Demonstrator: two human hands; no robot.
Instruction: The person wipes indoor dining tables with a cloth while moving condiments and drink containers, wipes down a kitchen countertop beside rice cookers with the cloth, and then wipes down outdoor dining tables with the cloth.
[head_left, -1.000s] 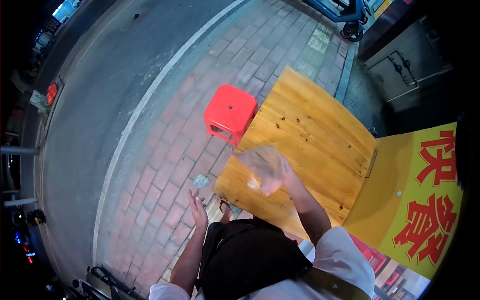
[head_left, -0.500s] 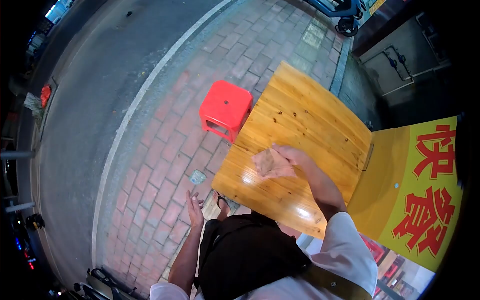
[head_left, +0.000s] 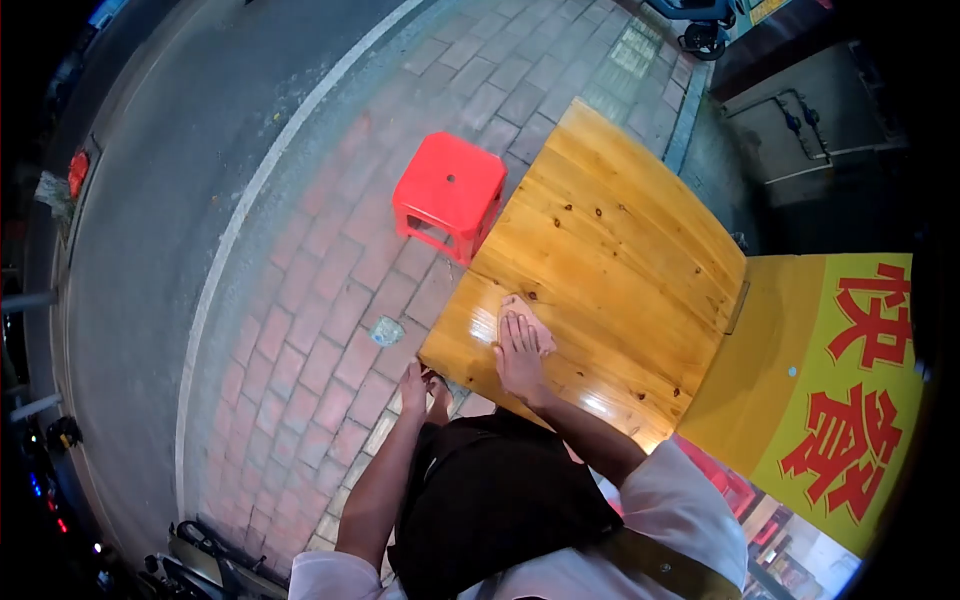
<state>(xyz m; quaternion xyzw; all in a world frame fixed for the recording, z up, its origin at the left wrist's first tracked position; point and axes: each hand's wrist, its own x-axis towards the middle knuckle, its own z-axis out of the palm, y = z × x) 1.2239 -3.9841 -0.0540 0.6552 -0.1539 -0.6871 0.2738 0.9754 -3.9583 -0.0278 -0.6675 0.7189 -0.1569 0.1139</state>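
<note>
A pink cloth (head_left: 541, 335) lies bunched on the near left part of a glossy wooden table (head_left: 620, 250). My right hand (head_left: 519, 358) is flat on it, fingers stretched out and pressing it against the boards. Beside the table's near left corner is my left hand (head_left: 414, 388), its fingers bent close to the edge. Whether those fingers hold anything is too small to tell.
A red plastic stool (head_left: 451, 182) stands against the table's left side. On the brick pavement lies a small pale flat item (head_left: 387, 331). A yellow sign with red characters (head_left: 850, 380) adjoins the table's right side. A parked scooter (head_left: 702, 38) is at the top right.
My right hand has come down and nearer to me, now flat on the cloth, which is more bunched. My left hand has moved right to the table's corner, its fingers more bent.
</note>
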